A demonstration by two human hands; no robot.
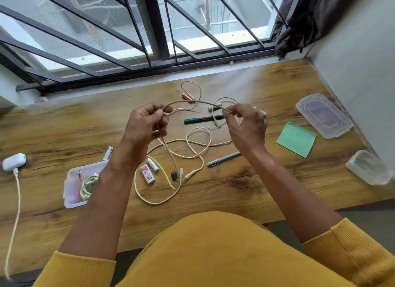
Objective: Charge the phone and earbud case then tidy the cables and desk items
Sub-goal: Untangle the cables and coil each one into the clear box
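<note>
a beige braided cable (pixel 193 103) is held up above the table (pixel 267 90), arched between both hands. the left hand (pixel 145 124) has its fingers curled round one part of the cable, thumb and forefinger pinching it; from there the cable drops to the table and runs in loose loops (pixel 198 145) below the hands. the right hand (pixel 245 124) pinches the other end of the arch between thumb and fingertips, remaining fingers curled in.

taking the held cable as landmark: directly beneath it lie a green marker (pixel 203 119) and, nearer the window, an orange battery (pixel 188 96) with a further thin cable loop (pixel 192 88). below the loops, towards the person, the cable plugs (pixel 184 174) lie side by side next to a small black item (pixel 174 176), an eraser (pixel 147 174) and a white battery (pixel 152 164). a blue pen (pixel 223 159) lies just right of the loops.

left of the cable, an open plastic box (pixel 72 192) holds a coiled white cable (pixel 88 185); a further battery (pixel 108 153) lies just above it. far left, a white earbud case (pixel 14 161) sits on the table with a cable (pixel 16 203) plugged in. right of the held cable lie a green sticky pad (pixel 297 139), a clear lid (pixel 323 115) and a clear container (pixel 368 167). both sleeves (pixel 352 250) are mustard yellow.
</note>
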